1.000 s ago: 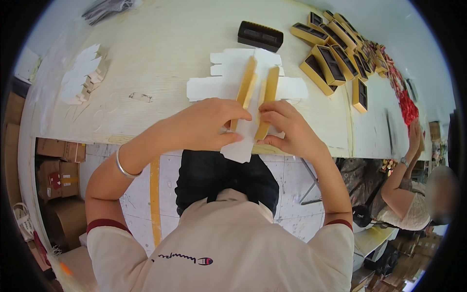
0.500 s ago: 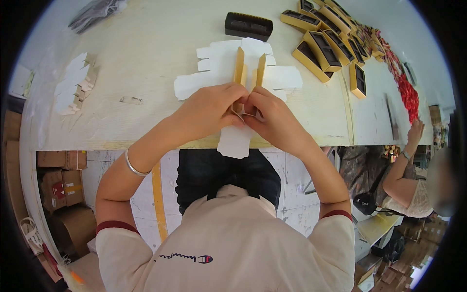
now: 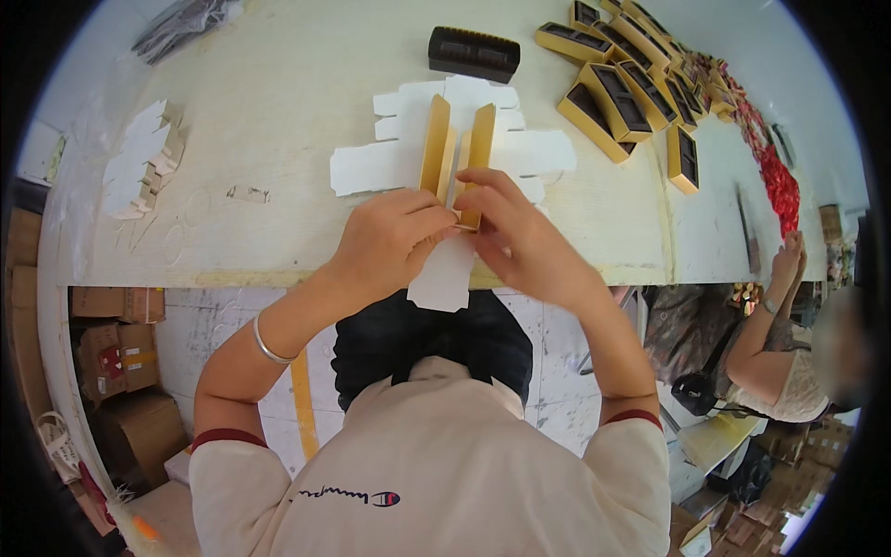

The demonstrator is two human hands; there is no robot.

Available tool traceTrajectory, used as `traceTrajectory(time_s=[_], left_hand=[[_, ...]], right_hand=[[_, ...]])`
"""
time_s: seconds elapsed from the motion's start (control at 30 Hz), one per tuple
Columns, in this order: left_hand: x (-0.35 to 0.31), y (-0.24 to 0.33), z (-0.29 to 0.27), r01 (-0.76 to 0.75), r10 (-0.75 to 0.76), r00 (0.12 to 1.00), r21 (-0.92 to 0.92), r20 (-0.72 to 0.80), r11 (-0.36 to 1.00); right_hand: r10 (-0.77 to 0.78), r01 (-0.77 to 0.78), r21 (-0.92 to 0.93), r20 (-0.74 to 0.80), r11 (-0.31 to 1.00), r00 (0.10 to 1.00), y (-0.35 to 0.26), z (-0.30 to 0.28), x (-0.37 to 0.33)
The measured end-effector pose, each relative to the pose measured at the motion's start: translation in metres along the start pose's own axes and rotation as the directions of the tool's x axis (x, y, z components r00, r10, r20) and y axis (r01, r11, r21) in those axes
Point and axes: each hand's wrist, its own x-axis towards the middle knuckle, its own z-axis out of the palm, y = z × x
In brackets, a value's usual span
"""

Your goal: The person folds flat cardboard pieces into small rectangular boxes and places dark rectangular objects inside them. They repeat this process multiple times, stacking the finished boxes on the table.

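A part-folded gold cardboard box [image 3: 433, 153] stands before me, its two long side walls upright and a white flap [image 3: 440, 277] hanging over the table's front edge. My left hand [image 3: 394, 237] is closed, pinching the near end of the left wall. My right hand [image 3: 520, 232] has its bent fingers on the near end of the right wall, with the thumb lower down. The fingers partly hide the corner between them. Under the box lie flat white cardboard blanks [image 3: 371, 167] with tabs. Just beyond them sits a dark brown tray insert [image 3: 473, 53].
Gold boxes with dark inserts [image 3: 617, 100] are heaped at the far right, beside a strip of red packets [image 3: 780, 190]. Folded white card pieces [image 3: 139, 167] lie at the left. A co-worker's hand [image 3: 789, 255] reaches the red packets. Cartons [image 3: 139, 357] stand below the table.
The box has shifted slightly left and toward me, and its gold walls show more. Both hands have moved nearer, and the right hand's fingers have loosened from their tight pinch.
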Motion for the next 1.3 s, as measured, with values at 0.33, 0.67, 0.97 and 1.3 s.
traceTrajectory(time_s=[0.33,0.67,0.97,1.3], left_hand=[[0.003,0.006,-0.002,0.161,-0.148,0.979,-0.090,0.137,0.983],[0.017,0.002,-0.028,0.486,-0.361,0.856,-0.340,0.369,0.805],[0.015,-0.005,-0.007,0.213,-0.206,0.977,-0.339,0.057,0.916],[0.016,0.000,-0.025,0.234,-0.198,0.930,-0.083,0.309,0.969]], right_hand=[[-0.294,0.190,-0.497,-0.139,0.847,0.946,0.003,0.023,-0.030],[-0.024,-0.053,-0.137,-0.505,0.989,0.863,0.005,0.033,0.007],[-0.312,0.079,-0.584,-0.311,0.808,0.898,0.002,0.031,0.003],[0.094,-0.083,-0.170,0.055,0.982,0.994,-0.005,0.000,0.013]])
